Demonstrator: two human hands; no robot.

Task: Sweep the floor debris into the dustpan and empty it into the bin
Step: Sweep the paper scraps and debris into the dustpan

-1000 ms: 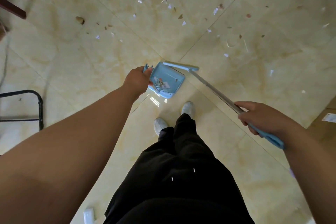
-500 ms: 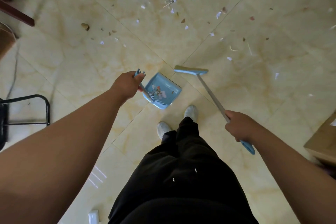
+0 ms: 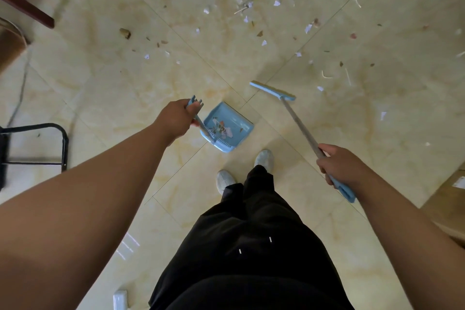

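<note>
Now broom (image 3: 299,125) head apart from dustpan (image 3: 232,118), right hand (image 3: 339,167) fingers clenched on broom, left hand (image 3: 176,121) clenched on dustpan handle

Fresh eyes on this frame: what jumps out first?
The pale blue dustpan near the shoes, already holding scraps, its handle gripped by the left hand. The right hand holds the matching broom, its head on the tile right of the pan. Debris litters the floor beyond both.

No text, label or number can be read anywhere.
</note>
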